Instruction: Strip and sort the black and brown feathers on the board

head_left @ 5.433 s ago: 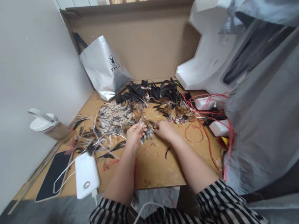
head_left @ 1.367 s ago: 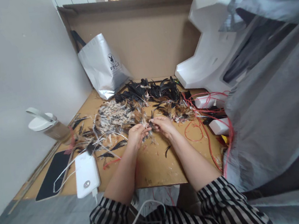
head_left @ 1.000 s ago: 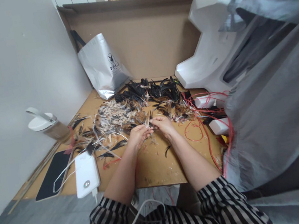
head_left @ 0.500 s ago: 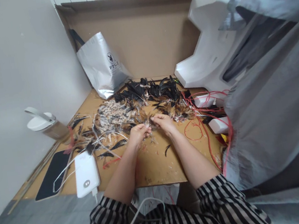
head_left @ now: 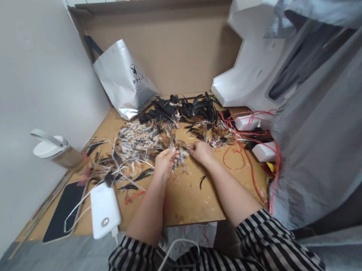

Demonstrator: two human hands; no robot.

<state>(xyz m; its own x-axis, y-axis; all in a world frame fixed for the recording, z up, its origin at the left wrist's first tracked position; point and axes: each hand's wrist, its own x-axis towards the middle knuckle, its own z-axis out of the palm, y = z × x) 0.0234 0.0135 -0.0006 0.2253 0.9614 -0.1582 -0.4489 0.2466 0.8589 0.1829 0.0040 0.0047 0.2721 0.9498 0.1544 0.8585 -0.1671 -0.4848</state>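
Note:
My left hand [head_left: 165, 162] and my right hand [head_left: 201, 152] are close together over a brown cardboard board [head_left: 189, 197]. Between them is a small bunch of brown and pale feathers [head_left: 179, 150]. My left hand's fingers are curled around the bunch. My right hand is closed, pinching at its right end. Behind the hands lie a pale speckled feather heap [head_left: 136, 138], a black feather heap [head_left: 184, 108] and a brown tuft [head_left: 218, 137].
A white power bank [head_left: 104, 211] with a cable and a dark phone [head_left: 62, 211] lie at the left. A lidded cup [head_left: 57, 153] stands by the wall. A silver bag [head_left: 125, 80] leans at the back. Red cords [head_left: 249, 153] and grey fabric [head_left: 329, 132] crowd the right.
My hands have sunk a little toward the board and drawn slightly apart; the feather bunch now spreads between them.

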